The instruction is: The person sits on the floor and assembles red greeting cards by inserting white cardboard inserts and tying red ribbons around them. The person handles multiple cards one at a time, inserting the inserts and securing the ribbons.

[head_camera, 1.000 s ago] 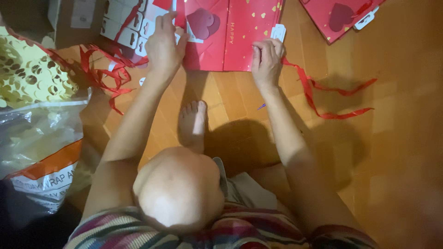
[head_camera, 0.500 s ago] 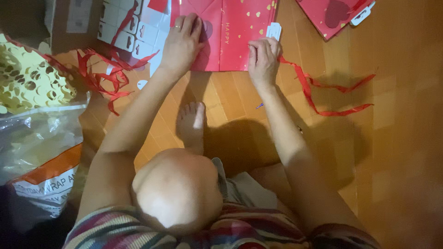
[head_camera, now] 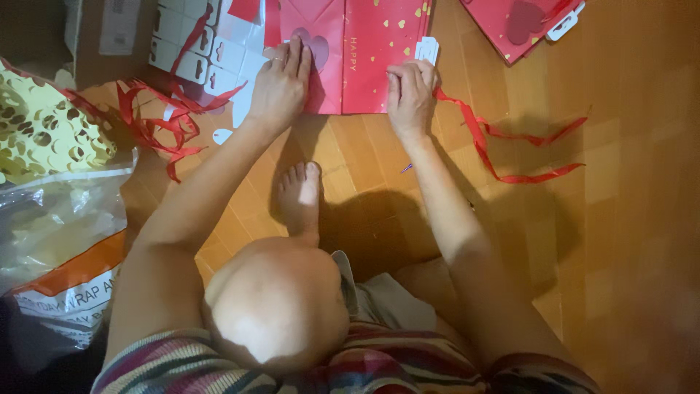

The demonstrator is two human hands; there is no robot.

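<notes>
The red gift bag (head_camera: 350,55) lies flat on the wooden floor (head_camera: 627,219). The left hand (head_camera: 281,87) presses on it, fingers spread flat, nothing gripped. The right hand (head_camera: 410,95) has its fingers pinched together on the bag's right edge, right next to a red ribbon (head_camera: 510,146). White tags (head_camera: 197,44) are piled to the left.

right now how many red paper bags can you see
2: one flat bag under both hands, left hand and right hand; another bag at top right, partly cut off. More may lie outside the frame.
</notes>
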